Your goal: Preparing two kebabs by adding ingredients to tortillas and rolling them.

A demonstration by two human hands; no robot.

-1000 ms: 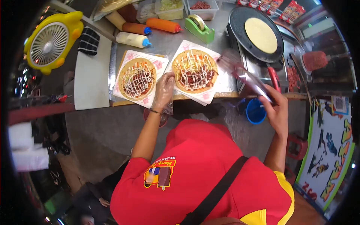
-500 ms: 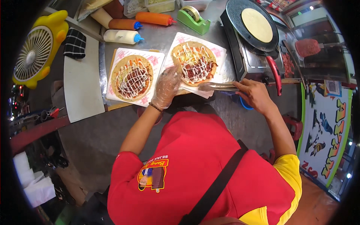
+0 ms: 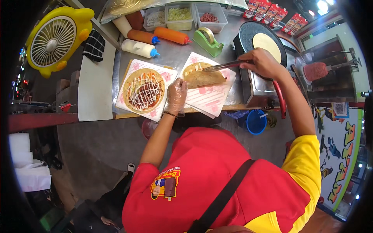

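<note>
A filled flatbread (image 3: 205,79) lies on printed white paper (image 3: 208,101), its near half folded up over the filling. My left hand (image 3: 177,96), in a clear plastic glove, is closed on its left edge. My right hand (image 3: 263,64), bare, grips metal tongs (image 3: 231,65) whose tips press on the top of the fold. To the left, a second flatbread (image 3: 143,91) lies open on its own paper, topped with dark meat and white sauce lines.
A round griddle (image 3: 247,38) holding a pale flatbread (image 3: 266,43) stands at the right, its red handle (image 3: 280,101) jutting toward me. Sauce bottles (image 3: 171,35), a green tape dispenser (image 3: 210,43) and tubs (image 3: 179,15) line the back. A yellow fan (image 3: 58,40) is far left.
The flatbread between my hands was lying open and is now folded over. My right hand and the tongs have moved up and away from the counter's near edge. The whole view has shifted slightly.
</note>
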